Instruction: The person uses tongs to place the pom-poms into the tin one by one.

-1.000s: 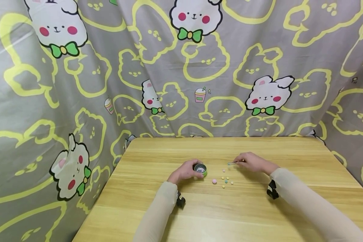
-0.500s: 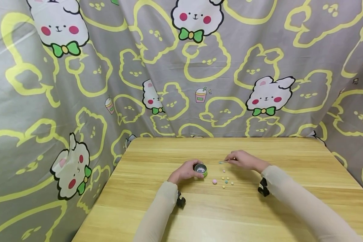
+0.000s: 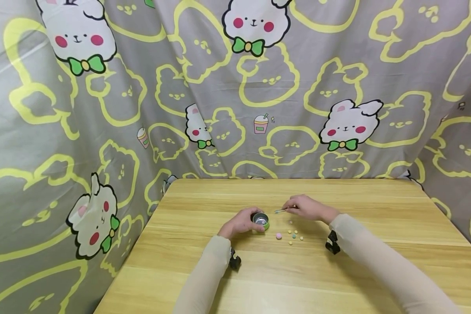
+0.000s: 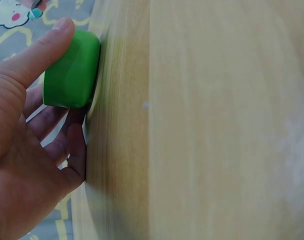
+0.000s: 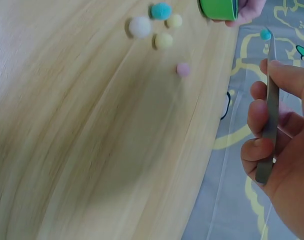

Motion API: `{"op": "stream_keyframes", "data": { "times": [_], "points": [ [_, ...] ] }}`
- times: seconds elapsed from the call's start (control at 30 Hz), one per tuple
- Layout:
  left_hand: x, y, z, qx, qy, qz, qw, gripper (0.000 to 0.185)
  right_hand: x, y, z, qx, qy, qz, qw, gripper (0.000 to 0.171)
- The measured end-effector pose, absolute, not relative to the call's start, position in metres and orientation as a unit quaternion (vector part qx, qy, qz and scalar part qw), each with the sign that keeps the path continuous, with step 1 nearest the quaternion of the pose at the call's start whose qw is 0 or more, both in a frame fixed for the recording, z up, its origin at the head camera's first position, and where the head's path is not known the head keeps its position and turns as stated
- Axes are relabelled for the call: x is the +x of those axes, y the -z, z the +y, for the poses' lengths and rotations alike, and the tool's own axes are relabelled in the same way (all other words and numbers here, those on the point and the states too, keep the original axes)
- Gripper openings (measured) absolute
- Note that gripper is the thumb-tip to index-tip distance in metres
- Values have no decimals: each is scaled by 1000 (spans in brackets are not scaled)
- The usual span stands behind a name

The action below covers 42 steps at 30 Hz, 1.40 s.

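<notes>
Table [image 3: 337, 279], wood; left hand [image 3: 239, 222] curled round green cup [image 3: 261, 220] standing mid-table; right hand [image 3: 304, 207] pinching tweezers [image 5: 270, 100], 1 blue pompom [image 5: 265, 34] at their tip; 5 pompoms [image 5: 157, 30] loose beside the cup.

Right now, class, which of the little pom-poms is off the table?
The teal pom-pom pinched at the tip of the tweezers in the right hand; the others lie on the table.
</notes>
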State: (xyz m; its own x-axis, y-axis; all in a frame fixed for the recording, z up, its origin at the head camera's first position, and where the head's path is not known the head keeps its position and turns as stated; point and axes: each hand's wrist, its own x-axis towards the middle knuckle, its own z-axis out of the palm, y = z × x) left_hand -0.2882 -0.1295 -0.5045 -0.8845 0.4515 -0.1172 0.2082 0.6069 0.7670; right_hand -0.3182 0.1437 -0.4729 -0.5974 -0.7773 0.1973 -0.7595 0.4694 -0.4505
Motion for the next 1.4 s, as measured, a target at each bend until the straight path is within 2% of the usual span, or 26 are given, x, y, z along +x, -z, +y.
{"op": "stream_keyframes", "data": {
  "times": [0.67, 1.17, 1.4],
  "points": [
    [-290, 505, -130, 192, -393, 886, 154, 50, -314, 472, 115, -474, 247, 845, 10, 16],
    [-290, 506, -130, 200, -386, 889, 146, 50, -315, 478, 100, -482, 232, 845, 28, 18],
    [-290, 506, -131, 198, -385, 889, 150, 51, -317, 480, 96, -494, 222, 840, 14, 17]
  ]
}}
